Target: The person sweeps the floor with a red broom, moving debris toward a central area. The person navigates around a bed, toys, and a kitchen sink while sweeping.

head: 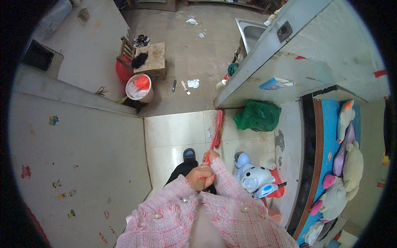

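Observation:
Both my hands are wrapped around the handle of a pink broom [219, 124]. My left hand [198, 177] holds the upper end, close to my body. Farther along the handle, my right hand [211, 156] grips it with the fingers curled round. The broom head rests on the white tile floor [173, 131], near the foot of the door frame, its bristles facing right. A patch of small grey debris [211, 130] lies just left of the bristles. One dark slipper [189, 154] shows in front of my left hand.
A green plastic bag [259, 116] stands right of the broom. Nearer is a blue-white cartoon-faced toy [254, 178]. Beyond the tile edge are a bucket [149, 94], a low wooden table [156, 59], a comb-like object [184, 85] and crumpled white paper [193, 83]. Walls flank both sides.

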`<state>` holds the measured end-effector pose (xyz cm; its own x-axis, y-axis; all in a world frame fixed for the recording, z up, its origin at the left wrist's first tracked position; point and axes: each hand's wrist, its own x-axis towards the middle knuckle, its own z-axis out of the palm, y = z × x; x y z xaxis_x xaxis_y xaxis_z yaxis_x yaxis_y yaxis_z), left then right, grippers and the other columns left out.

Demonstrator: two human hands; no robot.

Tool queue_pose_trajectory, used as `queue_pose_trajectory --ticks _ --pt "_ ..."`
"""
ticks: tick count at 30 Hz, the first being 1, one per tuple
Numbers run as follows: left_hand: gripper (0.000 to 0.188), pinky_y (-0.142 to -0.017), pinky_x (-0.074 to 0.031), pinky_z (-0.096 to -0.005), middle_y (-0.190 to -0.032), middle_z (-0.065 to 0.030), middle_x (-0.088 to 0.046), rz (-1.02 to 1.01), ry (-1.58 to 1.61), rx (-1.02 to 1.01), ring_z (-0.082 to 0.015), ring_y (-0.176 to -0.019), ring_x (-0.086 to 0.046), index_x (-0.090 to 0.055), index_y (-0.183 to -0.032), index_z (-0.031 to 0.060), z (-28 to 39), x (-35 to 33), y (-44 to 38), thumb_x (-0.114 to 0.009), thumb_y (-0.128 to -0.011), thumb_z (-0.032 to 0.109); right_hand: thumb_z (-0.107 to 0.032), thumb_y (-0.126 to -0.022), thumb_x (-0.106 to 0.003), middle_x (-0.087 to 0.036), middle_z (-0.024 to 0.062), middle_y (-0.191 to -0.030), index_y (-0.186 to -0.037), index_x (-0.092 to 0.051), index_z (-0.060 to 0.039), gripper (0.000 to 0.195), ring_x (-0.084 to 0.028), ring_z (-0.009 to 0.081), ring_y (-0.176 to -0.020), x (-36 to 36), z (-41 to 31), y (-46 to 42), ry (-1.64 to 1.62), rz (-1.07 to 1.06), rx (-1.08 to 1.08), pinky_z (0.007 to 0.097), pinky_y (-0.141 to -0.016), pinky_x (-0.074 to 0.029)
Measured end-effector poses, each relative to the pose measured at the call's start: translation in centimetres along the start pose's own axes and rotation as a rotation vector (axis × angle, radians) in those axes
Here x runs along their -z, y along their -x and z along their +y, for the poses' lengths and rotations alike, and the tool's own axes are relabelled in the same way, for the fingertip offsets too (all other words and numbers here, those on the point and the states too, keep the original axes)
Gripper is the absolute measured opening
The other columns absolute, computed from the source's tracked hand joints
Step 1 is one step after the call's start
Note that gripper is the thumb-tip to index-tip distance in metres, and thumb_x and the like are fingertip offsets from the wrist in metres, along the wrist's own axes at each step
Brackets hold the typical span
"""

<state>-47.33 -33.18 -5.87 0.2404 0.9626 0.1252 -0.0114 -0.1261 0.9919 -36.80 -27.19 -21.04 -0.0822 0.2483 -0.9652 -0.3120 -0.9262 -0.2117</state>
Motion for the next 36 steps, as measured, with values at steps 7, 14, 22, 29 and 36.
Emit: queue_pose_trajectory --ticks 7,14,22,29,36 --pt "0.025 -0.064 -0.038 -0.0353 -0.057 -0.0070 -0.043 -0.029 0.067 0.011 -0.0232 -0.056 -0.044 -0.042 -0.057 0.0038 -1.6 0.2 0.5 -0.056 -0.078 0.004 -0.017 -0.079 -0.044 -0.046 0.0064 -0.050 -0.058 -0.045 -0.0073 0.024 -0.045 0.0213 -0.041 4.8 1.2 -5.0 0.636 0.180 0.191 0.0349 -0.041 -0.040" --pt "0.024 -0.054 -0.036 -0.0333 -0.057 -0.0107 -0.042 0.148 -0.062 0.083 -0.0252 -0.054 -0.044 -0.042 -0.058 0.0016 -3.1 1.7 1.7 -0.058 -0.075 0.003 -0.020 -0.078 -0.042 -0.054 0.0114 -0.057 -0.064 -0.053 -0.0029 0.024 -0.051 0.0235 -0.049 0.0 1.7 -7.3 0.578 0.097 0.091 0.0362 -0.048 -0.042" --pt "0.026 -0.078 -0.041 -0.0389 -0.056 -0.0063 -0.042 0.013 -0.094 0.000 -0.0224 -0.054 -0.044 -0.040 -0.056 0.0046 0.7 -0.2 4.0 -0.056 -0.075 -0.001 -0.016 -0.081 -0.044 -0.052 0.0096 -0.056 -0.072 -0.049 -0.0010 0.019 -0.049 0.0213 -0.044 0.2 4.1 -0.6 0.254 0.057 0.202 0.0342 -0.042 -0.043" --pt "0.025 -0.089 -0.038 -0.0419 -0.059 -0.0045 -0.049 -0.079 0.027 0.055 -0.0197 -0.061 -0.051 -0.041 -0.056 0.0060 -0.7 -4.4 5.0 -0.054 -0.077 0.002 -0.019 -0.081 -0.041 -0.054 0.0112 -0.056 -0.065 -0.051 -0.0021 0.025 -0.052 0.0236 -0.046 7.2 5.0 -0.2 0.477 0.236 0.158 0.0367 -0.048 -0.045" --pt "0.026 -0.075 -0.041 -0.0357 -0.058 -0.0055 -0.046 -0.137 -0.019 0.192 -0.0217 -0.058 -0.046 -0.039 -0.056 0.0043 -1.2 -6.5 4.1 -0.053 -0.077 0.002 -0.021 -0.082 -0.039 -0.049 0.0075 -0.051 -0.058 -0.048 -0.0061 0.029 -0.048 0.0218 -0.046 8.5 4.5 0.5 0.251 0.040 0.132 0.0343 -0.046 -0.041"
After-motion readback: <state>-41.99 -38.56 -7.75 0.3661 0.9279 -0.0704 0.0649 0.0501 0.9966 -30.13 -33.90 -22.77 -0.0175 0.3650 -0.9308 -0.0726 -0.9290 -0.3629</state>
